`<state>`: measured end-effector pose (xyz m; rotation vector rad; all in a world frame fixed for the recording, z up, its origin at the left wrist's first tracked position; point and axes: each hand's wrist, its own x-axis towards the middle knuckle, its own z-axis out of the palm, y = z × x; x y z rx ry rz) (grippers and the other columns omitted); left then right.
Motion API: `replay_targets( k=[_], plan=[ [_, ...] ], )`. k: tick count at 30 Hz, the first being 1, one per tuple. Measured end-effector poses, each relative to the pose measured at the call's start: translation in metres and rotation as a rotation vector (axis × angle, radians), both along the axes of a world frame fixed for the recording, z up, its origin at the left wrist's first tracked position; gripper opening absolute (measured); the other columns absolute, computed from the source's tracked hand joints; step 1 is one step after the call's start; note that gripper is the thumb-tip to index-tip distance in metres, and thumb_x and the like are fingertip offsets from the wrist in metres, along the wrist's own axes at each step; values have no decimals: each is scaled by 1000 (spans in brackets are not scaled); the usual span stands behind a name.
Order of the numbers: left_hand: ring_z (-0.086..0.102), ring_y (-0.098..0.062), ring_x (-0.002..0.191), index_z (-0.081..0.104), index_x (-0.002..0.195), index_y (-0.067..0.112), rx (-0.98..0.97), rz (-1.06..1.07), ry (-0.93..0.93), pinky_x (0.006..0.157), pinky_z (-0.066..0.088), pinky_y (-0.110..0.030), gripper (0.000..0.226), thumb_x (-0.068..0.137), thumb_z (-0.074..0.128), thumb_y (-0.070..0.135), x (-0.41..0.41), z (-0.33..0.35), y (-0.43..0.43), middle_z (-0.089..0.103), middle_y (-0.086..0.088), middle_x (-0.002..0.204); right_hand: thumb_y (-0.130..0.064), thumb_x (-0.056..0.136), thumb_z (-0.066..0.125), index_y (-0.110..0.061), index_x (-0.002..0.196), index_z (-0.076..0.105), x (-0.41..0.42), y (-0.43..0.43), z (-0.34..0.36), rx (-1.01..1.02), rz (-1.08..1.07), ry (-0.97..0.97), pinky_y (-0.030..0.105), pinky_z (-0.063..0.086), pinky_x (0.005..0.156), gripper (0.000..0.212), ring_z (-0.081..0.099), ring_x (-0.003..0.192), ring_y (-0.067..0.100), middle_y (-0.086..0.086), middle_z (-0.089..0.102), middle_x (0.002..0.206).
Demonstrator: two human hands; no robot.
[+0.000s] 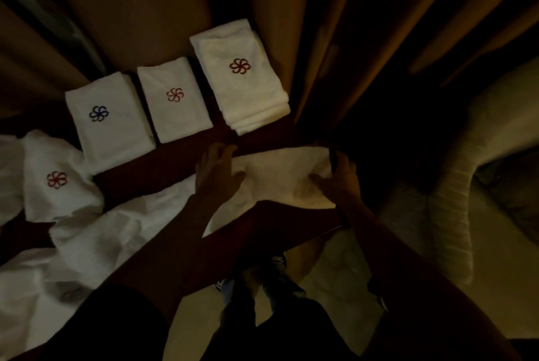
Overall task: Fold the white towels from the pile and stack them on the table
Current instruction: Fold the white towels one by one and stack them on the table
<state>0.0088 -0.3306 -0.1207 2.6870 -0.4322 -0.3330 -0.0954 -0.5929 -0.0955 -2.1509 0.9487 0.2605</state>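
Now, with the left hand (217, 173) flat on the white towel (280, 173) at the edge of the worktop (163, 162) and the right hand (339, 176) gripping its end, the edges should line up before pressing.

— Where's the left grip (217, 175)?
— Reached forward, palm down, fingers spread and fairly straight, forearm bare.
— And the right grip (339, 178)?
— Level with it, some way apart, fingers curled round the edge of the towel (277, 179), thumb pointing inward.
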Motion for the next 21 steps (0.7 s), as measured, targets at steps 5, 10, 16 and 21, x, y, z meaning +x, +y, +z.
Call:
replay_targets(
  k=[5, 10, 16, 21],
  plan=[
    [56, -34, 105, 67, 110, 9, -41, -96, -160, 82, 52, -48, 32, 88, 65, 31, -16, -7, -7, 57, -14, 115, -40, 83, 80, -8, 156, 17, -8, 16, -28, 192, -162, 79, 42, 41, 102, 101, 38, 140, 38, 16, 33, 155],
    [54, -28, 120, 61, 127, 19, 52, -183, 6, 94, 49, -49, 67, 85, 40, 67, -27, -24, 1, 57, -6, 133, -28, 90, 73, -7, 148, 39, -3, 8, -32, 126, -199, 42, 37, 43, 94, 70, 49, 131, 36, 17, 49, 144],
    [34, -30, 144, 38, 152, 20, 84, -280, 46, 111, 37, -54, 89, 81, 46, 73, -18, -32, 7, 35, -10, 158, -18, 90, 65, -15, 135, 52, 24, 5, -14, 35, -297, -280, 44, 53, 92, 46, 59, 116, 31, 8, 61, 127],
    [10, -34, 152, 7, 158, 29, 251, -360, 62, 115, 31, -54, 103, 79, 68, 56, -15, -32, 4, 12, -12, 165, -34, 91, 63, -24, 150, 34, 33, 12, -13, -345, -42, -30, 60, 36, 107, 67, 32, 139, 39, 12, 34, 152]
  ],
)
